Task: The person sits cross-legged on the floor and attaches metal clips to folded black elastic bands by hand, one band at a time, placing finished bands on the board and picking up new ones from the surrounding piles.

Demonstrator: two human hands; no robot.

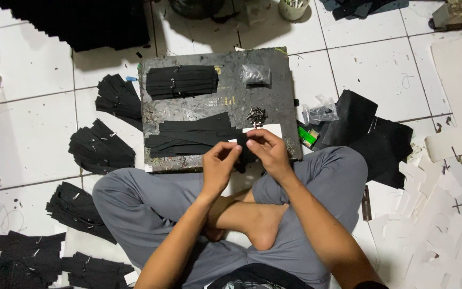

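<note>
I sit cross-legged on a white tiled floor in front of a dark, worn work board (188, 109). My left hand (219, 167) and my right hand (267, 152) meet over the board's near edge, both pinching one black strip (245, 154) between the fingertips. Loose black strips (191, 139) lie spread on the board just left of my hands. A neat stack of black strips (182, 81) rests at the board's far left. A small heap of metal clips (256, 114) lies just beyond my right hand, next to a white card (270, 129).
A clear bag of small metal parts (255, 74) sits on the board. Bundles of black strips (101, 147) lie on the floor at left. Black sheets (372, 136), a green lighter (308, 136) and white offcuts (434, 214) lie at right. A white cup (293, 7) stands beyond.
</note>
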